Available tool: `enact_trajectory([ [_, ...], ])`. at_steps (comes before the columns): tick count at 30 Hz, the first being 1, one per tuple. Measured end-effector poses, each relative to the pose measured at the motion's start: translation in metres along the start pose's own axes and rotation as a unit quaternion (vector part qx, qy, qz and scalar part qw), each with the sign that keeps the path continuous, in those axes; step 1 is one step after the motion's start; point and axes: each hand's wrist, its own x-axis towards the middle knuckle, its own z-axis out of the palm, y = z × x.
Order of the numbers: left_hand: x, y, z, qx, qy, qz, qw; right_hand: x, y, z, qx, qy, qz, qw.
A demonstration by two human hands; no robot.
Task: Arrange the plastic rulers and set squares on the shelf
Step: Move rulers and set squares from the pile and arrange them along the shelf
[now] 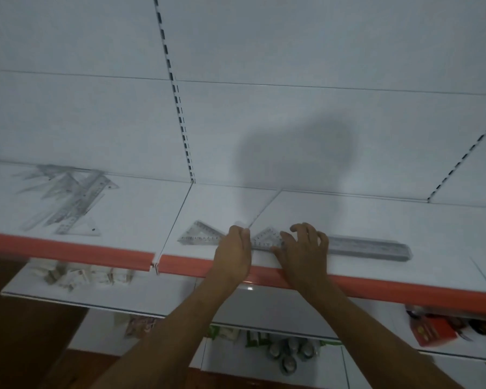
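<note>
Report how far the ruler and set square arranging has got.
Partly done. A set square and a stack of rulers lie lined up near the shelf's orange edge. The left hand and right hand rest at a second set square. The jumbled pile remains.

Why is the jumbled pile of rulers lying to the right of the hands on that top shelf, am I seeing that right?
Not quite: the head view shows the pile lying to the left of the hands, on the same shelf. To their right lies one ruler.
</note>
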Motion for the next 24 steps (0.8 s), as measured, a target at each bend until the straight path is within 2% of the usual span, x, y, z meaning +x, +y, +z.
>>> enact_trajectory([
  [14,-0.005,-0.010,-0.002,-0.033,-0.021,0.038,0.999,-0.001,-0.006,0.007,0.001,-0.032,0.017,0.999],
  [17,-0.004,-0.010,-0.004,-0.017,-0.016,0.062,0.998,-0.003,-0.003,0.002,0.036,0.012,0.020,0.999],
  [20,-0.001,-0.005,-0.010,0.006,-0.001,0.115,0.993,-0.002,0.008,-0.014,0.122,0.079,0.027,0.989],
  [24,0.005,0.012,-0.010,0.041,-0.029,0.162,0.986,0.010,0.035,-0.041,0.164,0.121,0.022,0.979],
])
